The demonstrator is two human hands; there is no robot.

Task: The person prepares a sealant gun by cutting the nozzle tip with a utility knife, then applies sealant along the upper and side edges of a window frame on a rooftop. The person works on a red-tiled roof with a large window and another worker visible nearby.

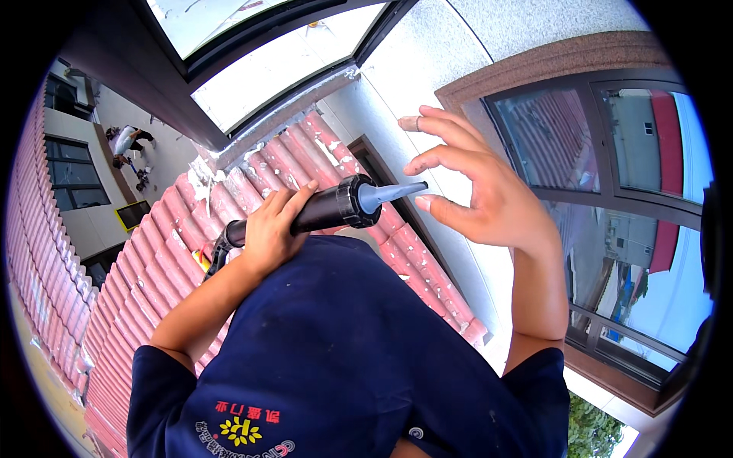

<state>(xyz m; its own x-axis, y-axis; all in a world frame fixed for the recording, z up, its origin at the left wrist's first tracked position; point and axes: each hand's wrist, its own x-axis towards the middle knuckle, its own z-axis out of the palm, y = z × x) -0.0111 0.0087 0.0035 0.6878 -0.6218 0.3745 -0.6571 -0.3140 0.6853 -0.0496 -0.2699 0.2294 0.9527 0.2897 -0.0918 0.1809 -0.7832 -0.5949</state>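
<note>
Gripping the dark barrel of a caulking gun [305,214], the left hand [273,229] has its fingers curled tightly round the tube, thumb on the near side and knuckles toward the camera. The gun lies nearly level across the middle of the view, its black collar and pale grey tapered nozzle [391,192] pointing to the person's right. The right hand [481,191] is raised just beyond the nozzle with its fingers spread and loosely bent, holding nothing; the thumb tip sits just beside the nozzle's end (whether it actually touches is hard to tell). White smears show on the fingertips [411,122] of that hand. Behind the gun runs a slope of reddish roof tiles [153,259] flecked with white residue, meeting a dark window frame [229,141] above. A pale textured wall [427,69] and another dark-framed window [603,160] stand to the right. A navy shirt [336,351] fills the lower view.
</note>
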